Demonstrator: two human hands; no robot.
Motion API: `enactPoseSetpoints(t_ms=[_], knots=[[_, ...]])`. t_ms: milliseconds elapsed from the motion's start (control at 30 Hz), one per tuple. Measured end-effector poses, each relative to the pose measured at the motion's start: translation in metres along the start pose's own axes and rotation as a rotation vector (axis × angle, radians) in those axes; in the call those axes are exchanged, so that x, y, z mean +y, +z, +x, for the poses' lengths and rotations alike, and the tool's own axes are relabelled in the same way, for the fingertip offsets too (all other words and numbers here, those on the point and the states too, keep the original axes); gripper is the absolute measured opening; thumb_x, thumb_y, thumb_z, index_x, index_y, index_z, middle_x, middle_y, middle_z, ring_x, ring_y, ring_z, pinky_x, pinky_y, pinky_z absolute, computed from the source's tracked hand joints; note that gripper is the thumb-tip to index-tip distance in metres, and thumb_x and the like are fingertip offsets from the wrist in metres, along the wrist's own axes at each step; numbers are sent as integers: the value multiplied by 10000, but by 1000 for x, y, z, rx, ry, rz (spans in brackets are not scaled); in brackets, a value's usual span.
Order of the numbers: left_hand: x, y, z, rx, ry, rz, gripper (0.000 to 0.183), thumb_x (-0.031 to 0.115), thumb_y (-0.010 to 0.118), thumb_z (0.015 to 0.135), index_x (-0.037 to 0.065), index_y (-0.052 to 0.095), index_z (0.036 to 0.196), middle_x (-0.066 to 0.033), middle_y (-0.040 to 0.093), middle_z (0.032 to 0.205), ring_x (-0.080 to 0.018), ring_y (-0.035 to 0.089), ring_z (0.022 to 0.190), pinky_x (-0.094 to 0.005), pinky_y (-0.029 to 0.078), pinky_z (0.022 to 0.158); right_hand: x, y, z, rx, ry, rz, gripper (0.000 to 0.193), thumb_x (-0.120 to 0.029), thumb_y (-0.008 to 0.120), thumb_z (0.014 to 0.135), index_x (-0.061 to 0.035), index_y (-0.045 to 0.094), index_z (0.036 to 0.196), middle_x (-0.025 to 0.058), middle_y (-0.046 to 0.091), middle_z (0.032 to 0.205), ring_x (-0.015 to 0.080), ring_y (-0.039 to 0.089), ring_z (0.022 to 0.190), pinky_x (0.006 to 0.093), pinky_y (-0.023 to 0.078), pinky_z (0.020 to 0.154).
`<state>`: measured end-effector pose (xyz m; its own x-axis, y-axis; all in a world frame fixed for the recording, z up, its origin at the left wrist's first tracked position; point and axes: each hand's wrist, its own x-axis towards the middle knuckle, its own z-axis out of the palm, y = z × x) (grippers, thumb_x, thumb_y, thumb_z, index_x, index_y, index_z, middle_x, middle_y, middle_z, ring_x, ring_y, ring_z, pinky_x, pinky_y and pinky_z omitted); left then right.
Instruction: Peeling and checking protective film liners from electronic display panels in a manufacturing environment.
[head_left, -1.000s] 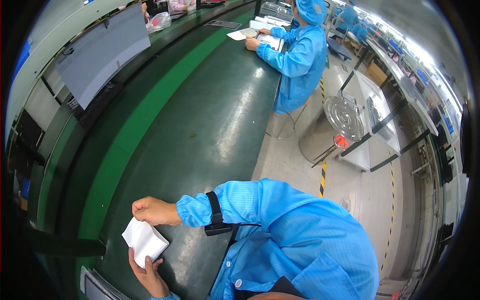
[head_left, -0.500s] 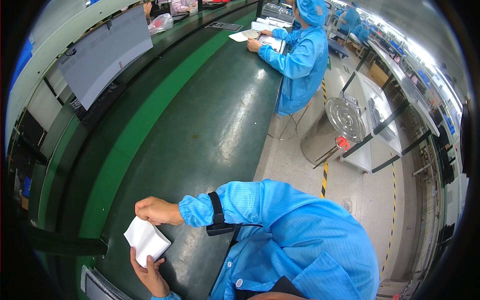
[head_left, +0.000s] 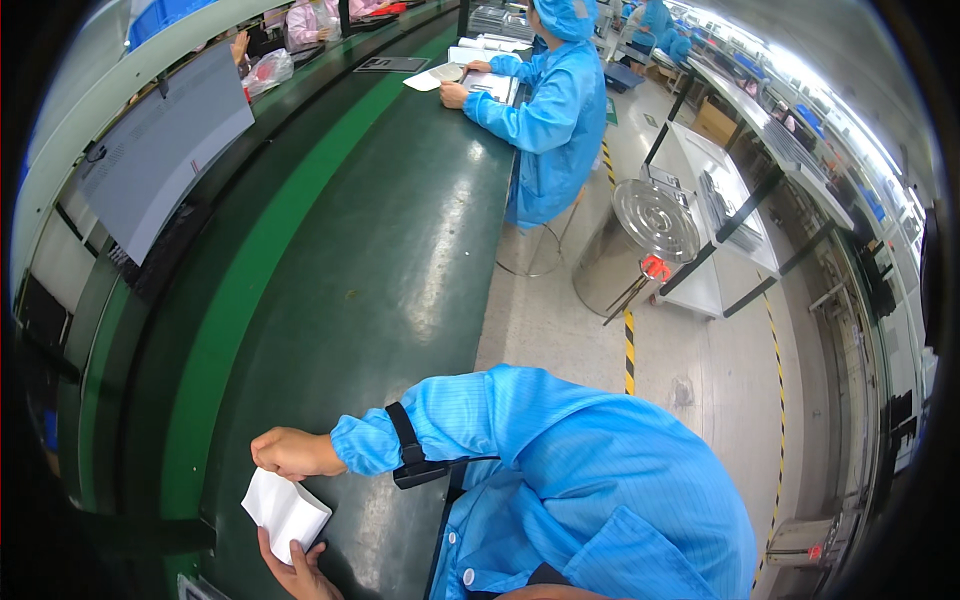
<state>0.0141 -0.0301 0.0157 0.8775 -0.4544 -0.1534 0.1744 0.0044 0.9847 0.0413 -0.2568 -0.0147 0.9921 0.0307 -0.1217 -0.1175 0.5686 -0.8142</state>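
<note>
A folded white sheet, paper or thin cloth, is held over the dark green bench at the lower left, with a crease down its middle. My left hand grips its lower edge, the thumb on top and fingers at the side. At the sheet's far edge, my right hand is closed with its fingers curled down against it. Those fingertips are mostly hidden. A black strap with a small black box sits on my right forearm over the blue sleeve.
The long green bench runs away from me, with a hanging printed sheet on its left. A co-worker in blue handles papers at the far end. To the right stand a lidded metal bin and a white shelf rack.
The view has shifted, so the bench and co-worker sit further left in the picture. Both hands stay on the white sheet, with little change in their hold.
</note>
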Motion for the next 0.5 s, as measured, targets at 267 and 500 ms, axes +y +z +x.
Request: enactPoseSetpoints(t_ms=[267, 500], knots=[[0, 2, 3, -1, -7, 0, 567, 51, 564, 967, -4, 296, 1464, -218, 428, 1391, -290, 557, 1109, -385, 573, 807, -1, -2, -1, -1, 0, -19, 46, -53, 483, 765, -70, 501, 726, -24, 368, 595, 72, 301, 477, 261, 230, 422], [-7, -13, -4, 67, -14, 5, 596, 80, 583, 956, 16, 294, 1472, -187, 414, 1414, -278, 568, 1121, -348, 573, 769, 8, 11, 6, 0, 37, -121, 80, -102, 517, 810, -58, 574, 774, -9, 455, 625, 85, 402, 520, 281, 300, 441]])
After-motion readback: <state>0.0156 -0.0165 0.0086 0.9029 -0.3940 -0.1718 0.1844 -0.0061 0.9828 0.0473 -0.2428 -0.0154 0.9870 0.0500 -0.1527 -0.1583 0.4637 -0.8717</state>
